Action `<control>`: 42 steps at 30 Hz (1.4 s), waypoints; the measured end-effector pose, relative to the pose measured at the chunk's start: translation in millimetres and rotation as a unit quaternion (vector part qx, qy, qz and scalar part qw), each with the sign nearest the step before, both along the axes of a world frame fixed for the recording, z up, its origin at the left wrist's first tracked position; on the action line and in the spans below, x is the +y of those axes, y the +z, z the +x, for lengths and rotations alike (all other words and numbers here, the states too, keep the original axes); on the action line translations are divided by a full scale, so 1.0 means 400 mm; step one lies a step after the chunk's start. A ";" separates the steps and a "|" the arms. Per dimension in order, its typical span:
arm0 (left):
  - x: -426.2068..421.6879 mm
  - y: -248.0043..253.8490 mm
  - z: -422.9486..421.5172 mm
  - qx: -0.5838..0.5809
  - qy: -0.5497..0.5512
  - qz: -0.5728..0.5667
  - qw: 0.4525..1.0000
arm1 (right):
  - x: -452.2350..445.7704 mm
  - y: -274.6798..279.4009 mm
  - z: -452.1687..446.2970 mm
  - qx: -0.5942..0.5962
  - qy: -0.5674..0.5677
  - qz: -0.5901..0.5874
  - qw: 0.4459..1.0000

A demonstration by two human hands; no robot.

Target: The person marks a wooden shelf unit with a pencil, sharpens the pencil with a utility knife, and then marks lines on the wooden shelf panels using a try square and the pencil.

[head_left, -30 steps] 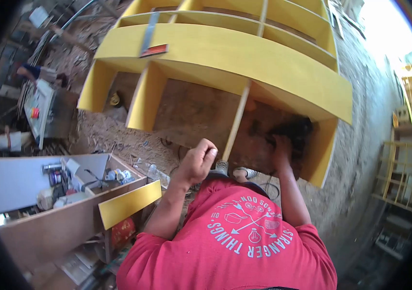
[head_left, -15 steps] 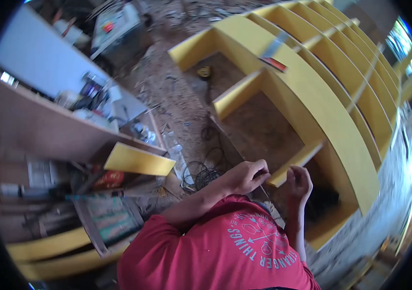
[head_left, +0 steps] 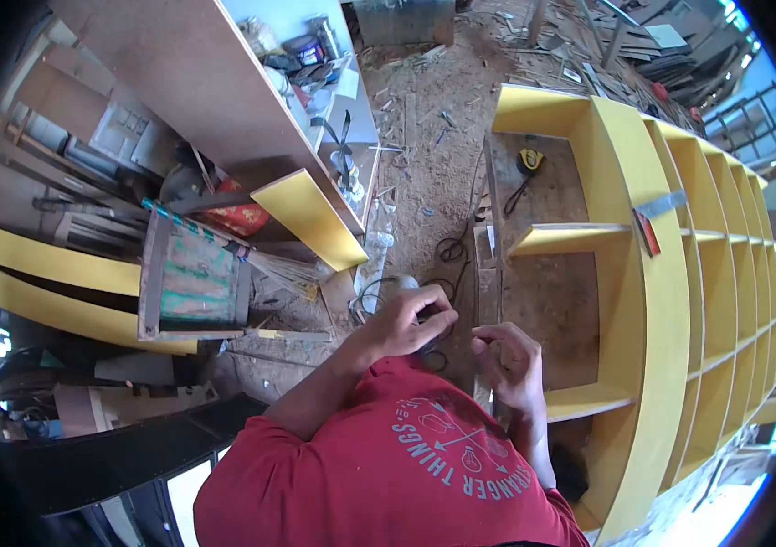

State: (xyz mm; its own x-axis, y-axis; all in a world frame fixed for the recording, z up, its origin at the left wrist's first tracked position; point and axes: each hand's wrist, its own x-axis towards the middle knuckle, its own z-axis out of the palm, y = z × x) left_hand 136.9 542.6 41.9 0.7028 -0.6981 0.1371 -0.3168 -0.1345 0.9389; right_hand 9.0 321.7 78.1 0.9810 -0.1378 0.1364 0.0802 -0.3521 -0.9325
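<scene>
My left hand point(head_left: 411, 321) is raised in front of my chest, its fingers curled round towards the thumb; whatever it holds is too small or hidden to name. Close by on the right is my right hand point(head_left: 513, 366), also with bent fingers and thumb drawn in, its contents not visible. Beside it stands the yellow shelf unit point(head_left: 664, 301), with a divider point(head_left: 584, 401) near my wrist. A square with a metal blade and red handle point(head_left: 648, 234) lies on its broad yellow board. The yellow tape measure point(head_left: 530, 161) sits in the upper compartment.
A wooden cabinet point(head_left: 196, 100) holding jars is at the upper left, with a loose yellow panel point(head_left: 310, 219) against it. A worn green stool point(head_left: 196, 278) stands left. Black cable point(head_left: 452, 251) lies on the littered ground. A dark bag point(head_left: 568, 469) is partly hidden behind my right arm.
The view has swung left, bringing the stool fully into sight. My right hand has come out of the compartment with the dark bag and is now close to my left hand.
</scene>
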 end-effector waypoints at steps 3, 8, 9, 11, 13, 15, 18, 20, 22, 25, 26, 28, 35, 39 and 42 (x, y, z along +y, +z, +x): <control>0.028 -0.018 0.103 -0.008 0.063 -0.009 0.998 | 0.021 -0.019 0.133 0.053 0.033 -0.013 0.998; 0.100 -0.062 0.398 0.012 0.085 -0.013 0.996 | 0.072 -0.050 0.466 0.064 0.059 -0.027 0.996; 0.121 -0.056 0.459 0.063 0.081 -0.007 0.995 | 0.085 -0.055 0.545 0.065 0.071 -0.032 0.995; 0.178 -0.054 0.566 0.057 0.093 -0.012 0.994 | 0.117 -0.054 0.697 0.080 0.091 -0.035 0.992; 0.239 -0.037 0.669 0.064 0.110 -0.023 0.992 | 0.153 -0.030 0.841 0.057 0.104 -0.039 0.992; 0.301 0.010 0.749 0.075 0.132 -0.017 0.988 | 0.184 -0.019 0.968 0.070 0.109 -0.019 0.991; 0.390 0.015 0.841 0.063 0.166 0.035 0.983 | 0.231 -0.011 1.134 0.076 0.127 -0.011 0.989; 0.426 0.027 0.881 0.062 0.197 0.039 0.978 | 0.260 -0.005 1.229 0.068 0.161 -0.015 0.985; 0.443 0.003 0.915 0.074 0.219 0.028 0.973 | 0.280 -0.017 1.326 0.046 0.200 -0.004 0.979; 0.441 -0.008 0.973 0.102 0.254 0.028 0.961 | 0.297 -0.061 1.494 0.049 0.225 -0.023 0.973; 0.434 -0.011 0.994 0.105 0.265 0.031 0.958 | 0.303 -0.080 1.555 0.048 0.231 -0.022 0.972; 0.422 -0.013 1.053 0.104 0.275 0.042 0.955 | 0.310 -0.130 1.691 0.043 0.238 0.005 0.970; 0.339 -0.037 1.346 0.141 0.330 0.065 0.931 | 0.378 -0.358 2.251 0.155 0.240 0.018 0.958; 0.274 -0.051 1.535 0.135 0.409 0.093 0.898 | 0.410 -0.510 2.504 0.120 0.255 -0.058 0.958; 0.247 -0.051 1.639 0.144 0.455 0.094 0.874 | 0.421 -0.551 2.613 0.069 0.328 -0.156 0.929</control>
State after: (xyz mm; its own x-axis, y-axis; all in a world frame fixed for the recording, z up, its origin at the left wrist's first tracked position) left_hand 792.4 641.5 21.6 0.9649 0.1772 -0.1941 0.2478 -0.3673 0.8965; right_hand 1054.3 490.2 -142.4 0.8513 0.5207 -0.0644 0.2600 -0.5253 -0.8102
